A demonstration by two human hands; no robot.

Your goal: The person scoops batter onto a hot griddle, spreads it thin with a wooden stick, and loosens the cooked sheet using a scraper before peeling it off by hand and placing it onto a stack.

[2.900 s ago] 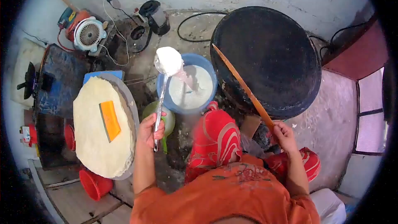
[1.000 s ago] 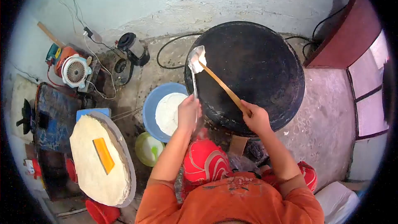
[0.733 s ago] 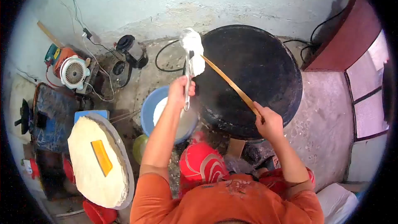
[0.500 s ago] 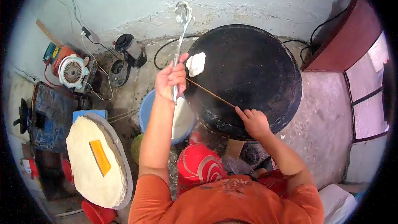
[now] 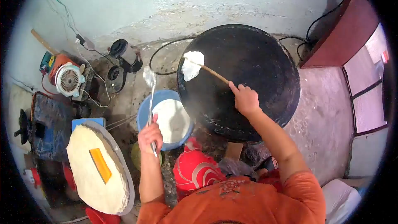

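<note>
My left hand (image 5: pixel 150 136) is wrapped round the handle of a metal ladle (image 5: pixel 151 99). The ladle's bowl, coated white, points away from me beside the blue bucket (image 5: pixel 142 110), which holds white batter (image 5: pixel 171 118). In my right hand (image 5: pixel 245 100) is a thin wooden stick (image 5: pixel 215 74). Its far end reaches over a patch of white batter (image 5: pixel 192 69) at the left edge of the large round black griddle (image 5: pixel 253 62); whether the tip touches the batter is hard to tell.
To the left lies a stack of pale flat rounds (image 5: pixel 83 153) with an orange-yellow strip (image 5: pixel 100 165) on top. Behind it sit a blower (image 5: pixel 69 79) and a dark jar-like appliance (image 5: pixel 126 56). A dark red panel (image 5: pixel 331 37) stands at the right, and cables run along the wall.
My left hand has drawn back toward me and left with the ladle, away from the griddle. My right hand has moved slightly up and left, bringing the stick over the batter patch.
</note>
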